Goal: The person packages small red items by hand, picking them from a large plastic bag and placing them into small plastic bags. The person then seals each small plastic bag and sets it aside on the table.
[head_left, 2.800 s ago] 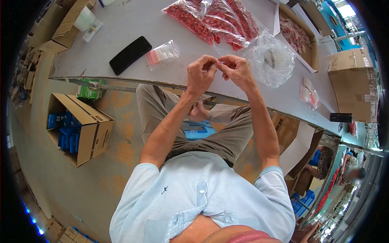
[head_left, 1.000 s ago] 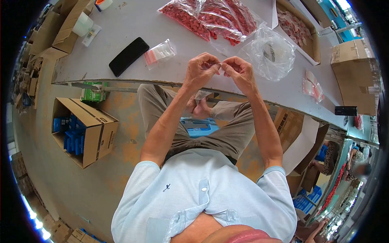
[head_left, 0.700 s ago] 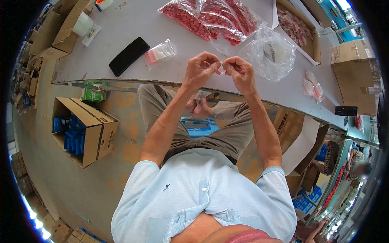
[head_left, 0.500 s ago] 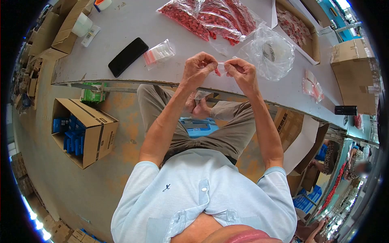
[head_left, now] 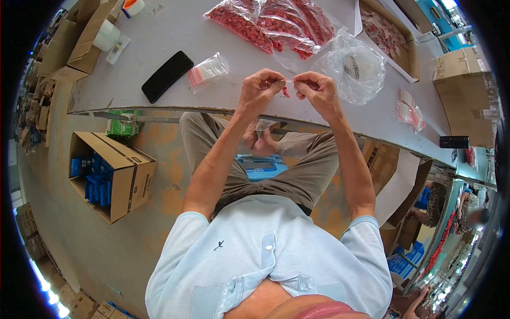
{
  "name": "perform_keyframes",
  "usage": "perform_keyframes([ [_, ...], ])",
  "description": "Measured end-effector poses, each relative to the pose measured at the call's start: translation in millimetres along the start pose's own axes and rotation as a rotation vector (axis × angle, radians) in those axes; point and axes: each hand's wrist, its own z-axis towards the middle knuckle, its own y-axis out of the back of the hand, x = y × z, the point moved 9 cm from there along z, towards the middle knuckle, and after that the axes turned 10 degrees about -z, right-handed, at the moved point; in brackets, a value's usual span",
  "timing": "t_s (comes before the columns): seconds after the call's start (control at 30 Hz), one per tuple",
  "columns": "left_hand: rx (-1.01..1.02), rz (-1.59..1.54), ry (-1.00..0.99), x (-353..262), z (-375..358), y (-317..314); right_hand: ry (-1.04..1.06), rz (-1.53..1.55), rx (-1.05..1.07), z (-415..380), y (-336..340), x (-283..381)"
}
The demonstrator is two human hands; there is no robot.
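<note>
Over the table's near edge, my left hand (head_left: 260,91) and my right hand (head_left: 319,93) face each other with fingertips close together. Each pinches one side of a small clear plastic bag (head_left: 289,82). A small red piece (head_left: 286,92) shows at the bag, between the hands. Beyond my hands lie large clear bags of red pieces (head_left: 271,24). A stack of small bags with red edges (head_left: 208,72) lies left of my left hand, beside a black phone (head_left: 167,76). Right of my right hand is a crumpled clear bag around a roll (head_left: 353,68).
An open carton with small filled bags (head_left: 385,34) stands at the back right. More small bags (head_left: 409,110) and a black cylinder (head_left: 454,142) lie at the right, near a cardboard box (head_left: 465,95). A carton of blue items (head_left: 130,183) sits on the floor.
The fingertips of both hands have moved slightly closer together at the small bag. The red piece hangs slightly differently between them.
</note>
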Motion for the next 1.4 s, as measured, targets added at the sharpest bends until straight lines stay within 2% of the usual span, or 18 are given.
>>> perform_keyframes([
  [0.07, 0.001, -0.022, 0.002, 4, 0, 0, -0.022, -0.030, -0.002, 0, 1, 0],
  [0.13, 0.001, 0.010, -0.018, -1, 0, -2, 0.115, -0.225, -0.065, 0, 3, 17],
  [0.33, 0.008, 0.076, -0.064, -12, -2, -5, 0.199, -0.255, -0.054, 3, -10, 36],
  [0.43, -0.002, 0.115, -0.075, -13, -2, -5, 0.139, -0.338, -0.075, -1, -9, 39],
  [0.6, 0.018, 0.140, -0.123, -11, -2, -5, 0.090, -0.340, -0.124, -4, 4, 26],
  [0.67, -0.012, -0.015, -0.030, -2, -2, -1, 0.088, -0.336, -0.137, -5, 10, 24],
  [0.87, 0.042, -0.069, -0.032, 1, 0, -5, 0.047, -0.176, -0.086, -8, 10, 19],
  [0.97, 0.065, 0.085, -0.074, -9, -1, -10, 0.046, -0.173, -0.065, -9, 6, 19],
  [1.17, 0.087, 0.090, -0.130, -10, 1, -11, 0.052, -0.178, -0.032, -9, -1, 21],
  [1.4, 0.056, 0.061, -0.042, -7, -1, -7, 0.059, -0.121, 0.003, -9, -7, 17],
])
